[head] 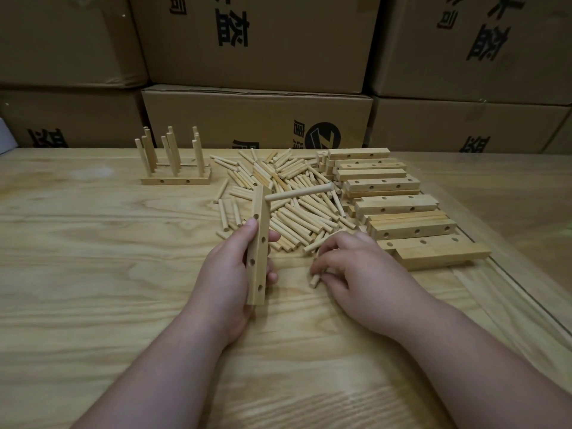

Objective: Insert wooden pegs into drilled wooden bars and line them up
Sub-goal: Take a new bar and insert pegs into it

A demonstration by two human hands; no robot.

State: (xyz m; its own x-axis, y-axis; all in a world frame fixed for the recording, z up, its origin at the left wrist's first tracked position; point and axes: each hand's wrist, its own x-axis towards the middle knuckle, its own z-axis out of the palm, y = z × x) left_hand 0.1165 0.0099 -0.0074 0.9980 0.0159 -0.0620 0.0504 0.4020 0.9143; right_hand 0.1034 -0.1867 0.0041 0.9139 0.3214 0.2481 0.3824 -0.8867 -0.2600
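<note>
Far beyond the left fingertips, at the table's (93,274) back left, stand the finished bars (175,180), lined up one behind another with pegs upright in them. The left hand (230,274) grips a drilled bar (258,246) held nearly upright above the tabletop: its fingers (272,236) curl round the bar's right edge and the thumb presses the left face near a hole. One peg (298,194) is seated in the bar well above those fingers and sticks out sideways to the right; four side holes show open below it.

Just past the left fingertips and stretching toward the right hand lies the loose peg pile (284,193), a scattered heap flat on the wood. The right hand (349,267) rests at the pile's near edge, palm down, fingers curled and pinching a single peg (314,280) whose end pokes out below the fingertips.

Beyond and to the right of the right knuckles sits the stack of empty drilled bars (402,209), laid roughly side by side. Cardboard boxes (257,44) form a wall behind the table.
</note>
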